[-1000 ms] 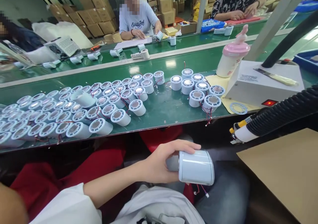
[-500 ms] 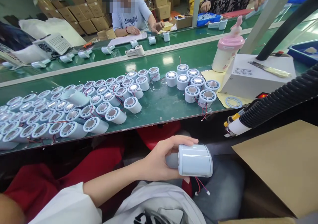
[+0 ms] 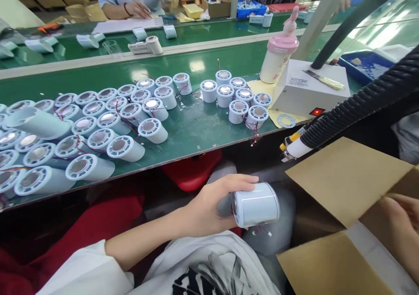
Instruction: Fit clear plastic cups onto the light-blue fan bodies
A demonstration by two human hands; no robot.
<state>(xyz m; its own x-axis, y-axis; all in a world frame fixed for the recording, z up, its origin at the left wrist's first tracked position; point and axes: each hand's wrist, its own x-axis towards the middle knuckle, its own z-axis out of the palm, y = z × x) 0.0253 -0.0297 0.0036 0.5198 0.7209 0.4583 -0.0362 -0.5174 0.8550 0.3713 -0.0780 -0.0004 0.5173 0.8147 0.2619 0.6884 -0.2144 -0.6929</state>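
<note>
My left hand is closed around a light blue cylinder lying on its side, with a clear, shiny wrap. Thin red wires with white plugs dangle below it. At the right edge, my right hand is partly in view at the open cardboard box, beside its flaps. Its fingers are blurred and partly cut off, so their grip is unclear. Many similar cylinders with slotted ring tops stand on the green bench, and a smaller group stands farther right.
A black corrugated hose with a white nozzle slants in from the right. Behind it sit a white machine box and a pink-lidded cup. An open blue tube lies across cylinders at left. Co-workers sit across the bench.
My view has swung right and down, bringing more of the cardboard box into sight. My right hand has appeared at the box. My left hand still holds the cylinder, which is slightly more tilted.
</note>
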